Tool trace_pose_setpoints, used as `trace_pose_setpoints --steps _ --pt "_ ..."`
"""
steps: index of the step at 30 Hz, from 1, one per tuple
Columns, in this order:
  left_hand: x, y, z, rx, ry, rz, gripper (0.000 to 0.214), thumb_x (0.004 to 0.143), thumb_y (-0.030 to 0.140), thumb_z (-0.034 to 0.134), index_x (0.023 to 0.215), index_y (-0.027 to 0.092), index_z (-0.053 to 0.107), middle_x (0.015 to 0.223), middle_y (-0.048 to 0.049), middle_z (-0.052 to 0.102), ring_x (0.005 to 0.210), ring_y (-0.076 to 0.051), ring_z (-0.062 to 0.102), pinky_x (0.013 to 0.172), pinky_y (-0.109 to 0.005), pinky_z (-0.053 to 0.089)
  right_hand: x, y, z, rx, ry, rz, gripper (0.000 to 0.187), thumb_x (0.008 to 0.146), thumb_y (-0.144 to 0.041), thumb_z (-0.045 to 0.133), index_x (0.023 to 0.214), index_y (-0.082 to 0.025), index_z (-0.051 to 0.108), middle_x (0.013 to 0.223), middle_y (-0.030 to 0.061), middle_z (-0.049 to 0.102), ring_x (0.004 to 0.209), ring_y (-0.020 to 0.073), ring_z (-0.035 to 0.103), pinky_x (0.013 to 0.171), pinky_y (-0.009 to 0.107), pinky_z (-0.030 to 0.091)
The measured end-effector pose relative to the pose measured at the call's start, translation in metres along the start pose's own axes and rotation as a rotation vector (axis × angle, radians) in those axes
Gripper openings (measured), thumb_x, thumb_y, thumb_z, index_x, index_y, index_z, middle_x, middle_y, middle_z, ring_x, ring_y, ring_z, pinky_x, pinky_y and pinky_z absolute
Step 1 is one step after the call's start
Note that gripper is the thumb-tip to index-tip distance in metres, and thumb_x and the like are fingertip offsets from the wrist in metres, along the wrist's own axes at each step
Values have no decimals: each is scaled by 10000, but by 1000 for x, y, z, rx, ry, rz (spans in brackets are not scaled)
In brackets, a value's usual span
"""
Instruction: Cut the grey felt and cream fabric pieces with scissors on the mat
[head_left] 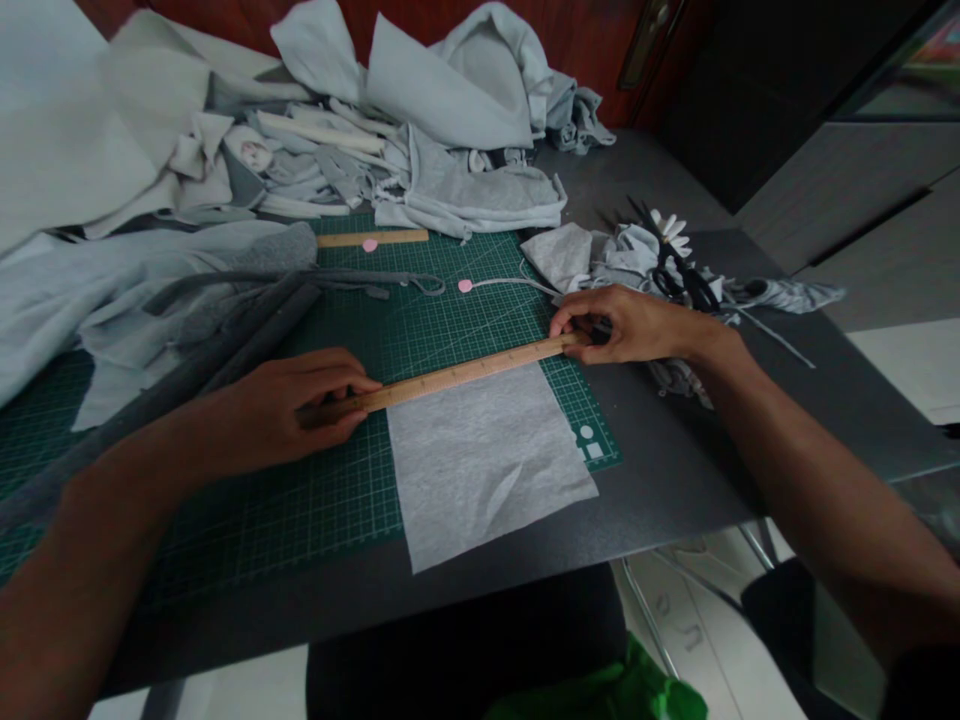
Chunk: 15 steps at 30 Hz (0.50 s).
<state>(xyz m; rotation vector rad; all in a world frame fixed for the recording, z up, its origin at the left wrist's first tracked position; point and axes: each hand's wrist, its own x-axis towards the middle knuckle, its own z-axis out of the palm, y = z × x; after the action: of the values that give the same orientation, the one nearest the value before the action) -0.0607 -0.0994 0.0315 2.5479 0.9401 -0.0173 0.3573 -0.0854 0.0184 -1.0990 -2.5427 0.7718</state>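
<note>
A wooden ruler (pixel 465 372) spans the space between my two hands, lying along the far edge of a light grey fabric piece (pixel 487 460). My left hand (pixel 322 395) pinches its left end between thumb and fingers. At the other end, my right hand (pixel 615 325) grips the ruler, fingers curled round it. The fabric lies on a green cutting mat (pixel 315 510), and its near part reaches past the mat onto the dark table (pixel 667 480). A small crease shows near its lower right.
Heaped grey fabric (pixel 465 180) fills the far side. A second wooden ruler (pixel 405 237) lies near it. Black scissors (pixel 686 280) rest on scraps (pixel 630 250) at the right. Dark grey fabric strips (pixel 255 345) lie beyond my left arm. A pink disc (pixel 465 286) ends a thin cord.
</note>
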Motion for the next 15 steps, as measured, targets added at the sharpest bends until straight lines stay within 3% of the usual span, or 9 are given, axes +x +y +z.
trace_pose_setpoints --steps 11,15 --pt "0 0 -1 31 -2 3 284 998 321 503 1195 144 603 1116 -59 621 955 -159 594 855 -284 488 1 0 1 1 0 1 244 797 -235 687 1035 -185 671 805 -6 620 683 108 516 597 250 402" --pt "0 -9 5 34 46 39 307 987 362 516 1197 156 604 1124 -55 618 965 -158 599 867 -288 496 1 1 2 6 10 15 255 793 -235 687 1041 -185 655 808 -9 601 674 108 505 600 257 392"
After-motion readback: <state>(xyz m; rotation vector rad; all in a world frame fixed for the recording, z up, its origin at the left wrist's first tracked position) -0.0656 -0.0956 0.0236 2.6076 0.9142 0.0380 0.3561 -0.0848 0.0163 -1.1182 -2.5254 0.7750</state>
